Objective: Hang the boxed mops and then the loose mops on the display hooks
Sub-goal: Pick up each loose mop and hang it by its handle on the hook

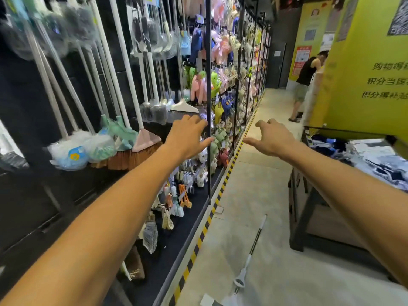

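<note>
A loose mop [250, 257] lies on the concrete floor [260, 173] of the aisle, near the bottom of the view, its long handle pointing up the aisle and its head cut off by the lower edge, so what kind of head it has cannot be told. It is well apart from both hands and neither touches it; it probably waits there for its turn on the hooks. The left hand [187, 138] reaches forward with fingers loosely spread and holds nothing, in front of the black upright post [208, 96] of the wall display; whether the fingertips touch the post is unclear. The right hand [270, 138] is also stretched out over the aisle, fingers slackly curled, empty. Both arms look to be between grasps, not carrying anything. To the left, brooms and mops [123, 138] already hang side by side by their handles, heads down, likely so that shoppers see the heads; the hooks themselves are out of frame above. No boxed mops can be made out. On the right stands a dark desk [309, 208] carrying blurred packaged goods. Farther along, small hanging goods blur together, and a person [305, 85] stands by the yellow wall [362, 80].
</note>
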